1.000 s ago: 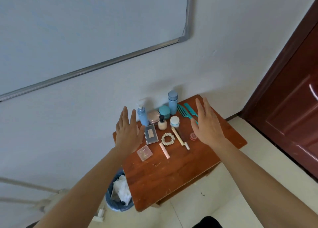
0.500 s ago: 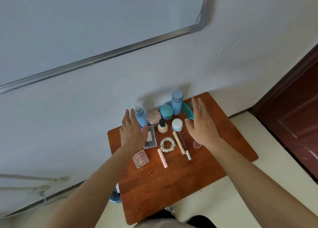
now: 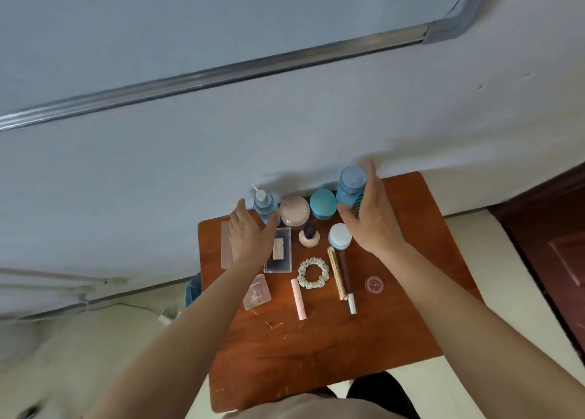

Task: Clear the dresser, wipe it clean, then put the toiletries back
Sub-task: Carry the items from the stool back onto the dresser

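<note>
In the head view, the toiletries all sit on the back half of the wooden dresser (image 3: 316,349), so clearing has not begun. Both hands hover over them, fingers straight and spread, grasping nothing. The left hand (image 3: 250,238) is just beside the pump bottle (image 3: 264,205), and the right hand (image 3: 370,216) is next to the tall blue bottle (image 3: 349,186), partly covering a teal comb (image 3: 359,201). The person would do well to lift the upright pieces first, taking each low around the body, since the pump bottle and tall bottle look the easiest to tip. The pink jar (image 3: 295,211) and teal jar (image 3: 323,204) stand close between them, so fingers should come straight down. Flat pieces such as the scrunchie (image 3: 313,273) and pink stick (image 3: 298,298) can follow.
</note>
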`<move>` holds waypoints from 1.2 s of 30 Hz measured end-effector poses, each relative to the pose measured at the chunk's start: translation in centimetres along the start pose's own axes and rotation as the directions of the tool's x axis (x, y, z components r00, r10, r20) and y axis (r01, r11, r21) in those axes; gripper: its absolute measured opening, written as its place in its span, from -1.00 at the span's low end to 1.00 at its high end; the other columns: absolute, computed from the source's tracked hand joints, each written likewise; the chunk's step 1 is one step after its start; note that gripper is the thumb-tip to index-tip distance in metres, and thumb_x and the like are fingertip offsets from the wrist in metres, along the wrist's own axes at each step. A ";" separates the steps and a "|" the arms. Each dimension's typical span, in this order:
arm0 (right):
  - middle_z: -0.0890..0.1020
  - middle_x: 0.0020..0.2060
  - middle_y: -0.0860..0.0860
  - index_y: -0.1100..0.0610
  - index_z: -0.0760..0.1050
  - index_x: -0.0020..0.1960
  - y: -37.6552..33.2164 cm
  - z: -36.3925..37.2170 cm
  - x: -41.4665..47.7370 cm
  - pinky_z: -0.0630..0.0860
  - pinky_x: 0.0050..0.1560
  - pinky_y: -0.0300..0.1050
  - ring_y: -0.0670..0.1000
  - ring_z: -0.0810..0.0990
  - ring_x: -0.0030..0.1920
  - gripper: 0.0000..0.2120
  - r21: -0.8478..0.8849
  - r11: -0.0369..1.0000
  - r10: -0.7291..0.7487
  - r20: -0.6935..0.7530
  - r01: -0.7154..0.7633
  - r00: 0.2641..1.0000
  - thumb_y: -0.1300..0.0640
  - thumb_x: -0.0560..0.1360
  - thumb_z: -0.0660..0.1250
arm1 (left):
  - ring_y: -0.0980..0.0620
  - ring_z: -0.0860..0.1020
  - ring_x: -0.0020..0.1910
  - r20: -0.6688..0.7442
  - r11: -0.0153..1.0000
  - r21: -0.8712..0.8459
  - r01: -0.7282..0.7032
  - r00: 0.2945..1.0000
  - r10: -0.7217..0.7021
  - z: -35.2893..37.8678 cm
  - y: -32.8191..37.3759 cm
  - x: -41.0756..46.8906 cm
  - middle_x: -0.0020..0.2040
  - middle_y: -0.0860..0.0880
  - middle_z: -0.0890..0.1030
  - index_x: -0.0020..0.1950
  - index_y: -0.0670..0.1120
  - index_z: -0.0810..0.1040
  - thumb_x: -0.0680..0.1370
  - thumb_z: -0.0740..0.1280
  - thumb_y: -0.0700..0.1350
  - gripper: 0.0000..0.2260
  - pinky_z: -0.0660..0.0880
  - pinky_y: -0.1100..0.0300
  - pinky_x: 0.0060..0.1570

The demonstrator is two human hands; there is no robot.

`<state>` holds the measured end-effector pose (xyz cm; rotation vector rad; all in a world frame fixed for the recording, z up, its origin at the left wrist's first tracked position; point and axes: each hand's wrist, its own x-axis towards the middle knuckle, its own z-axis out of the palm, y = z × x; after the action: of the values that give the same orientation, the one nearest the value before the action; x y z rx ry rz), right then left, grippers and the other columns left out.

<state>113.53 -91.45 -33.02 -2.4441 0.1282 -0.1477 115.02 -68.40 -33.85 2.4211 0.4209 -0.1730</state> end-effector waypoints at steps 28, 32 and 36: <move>0.52 0.26 -0.11 -0.06 0.21 0.41 -2.4 -8.7 -6.6 0.55 0.15 -0.29 -0.11 0.53 0.26 -0.37 0.306 0.946 0.206 -0.304 -0.110 0.930 -0.18 0.48 0.42 | 0.09 0.51 0.19 -0.116 0.849 -0.376 -0.370 0.928 0.353 -5.4 9.0 -7.9 0.33 0.13 0.48 0.40 0.13 0.33 0.47 0.40 0.18 -0.46 0.53 0.11 0.10; 0.51 0.24 -0.16 0.01 0.28 0.42 -2.0 -14.0 -13.2 0.49 0.17 -0.36 -0.14 0.51 0.25 -0.37 0.396 0.901 0.363 -0.460 -0.179 0.811 -0.09 0.45 0.45 | 0.17 0.52 0.04 -0.046 0.734 -0.466 -0.494 0.842 0.538 -4.0 15.2 -11.4 0.19 0.20 0.49 0.36 0.02 0.41 0.50 0.42 0.08 -0.53 0.44 0.39 -0.04; 0.55 0.23 -0.18 -0.05 0.28 0.44 -0.3 -20.9 -20.8 0.52 0.20 -0.18 -0.11 0.55 0.21 -0.33 0.369 0.888 0.451 -0.585 -0.274 0.674 -0.12 0.43 0.48 | 0.35 0.53 -0.03 0.052 0.608 -0.553 -0.570 0.704 0.708 -1.4 21.7 -18.1 0.16 0.17 0.54 0.35 0.00 0.41 0.48 0.46 0.05 -0.51 0.44 0.38 -0.04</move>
<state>90.07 -101.70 -18.36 -1.9509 0.8621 -0.7997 105.51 -87.89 -15.66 1.8363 -0.5115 -0.0504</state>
